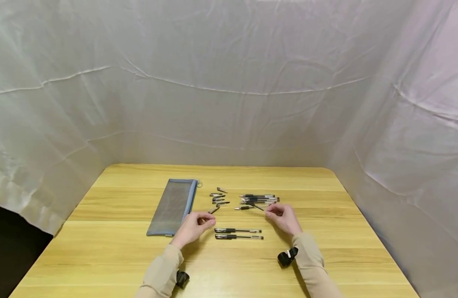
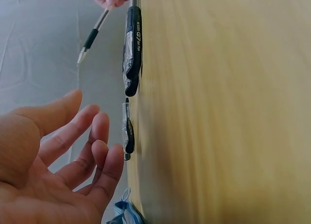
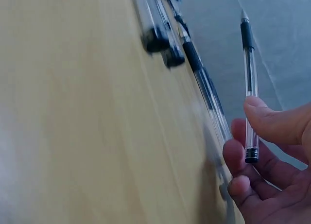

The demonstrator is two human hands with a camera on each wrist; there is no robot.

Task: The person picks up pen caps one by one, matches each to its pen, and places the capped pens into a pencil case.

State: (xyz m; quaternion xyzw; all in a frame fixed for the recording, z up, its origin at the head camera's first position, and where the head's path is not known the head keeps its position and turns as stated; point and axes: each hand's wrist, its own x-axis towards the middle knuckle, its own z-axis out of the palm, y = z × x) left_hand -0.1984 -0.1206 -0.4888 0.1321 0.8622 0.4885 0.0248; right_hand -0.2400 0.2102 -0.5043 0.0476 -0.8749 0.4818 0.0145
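My right hand (image 1: 283, 218) pinches an uncapped gel pen (image 3: 249, 78) near its back end, between thumb and fingers. Its bare tip points away from the hand, above other uncapped pens (image 1: 258, 196) lying on the table. My left hand (image 1: 195, 225) hovers with loosely bent fingers, and the left wrist view shows nothing between thumb and fingertips. Just beyond it is a pen cap (image 1: 214, 210), with several more caps (image 1: 218, 198) behind. Two capped gel pens (image 1: 238, 230) lie side by side between the hands; dark grips show through their clear barrels.
A blue-edged mesh zip pouch (image 1: 171, 207) with a ring at its corner lies on the left of the wooden table (image 1: 229, 269). Pale hanging cloth (image 1: 229, 116) surrounds the table at the back and sides.
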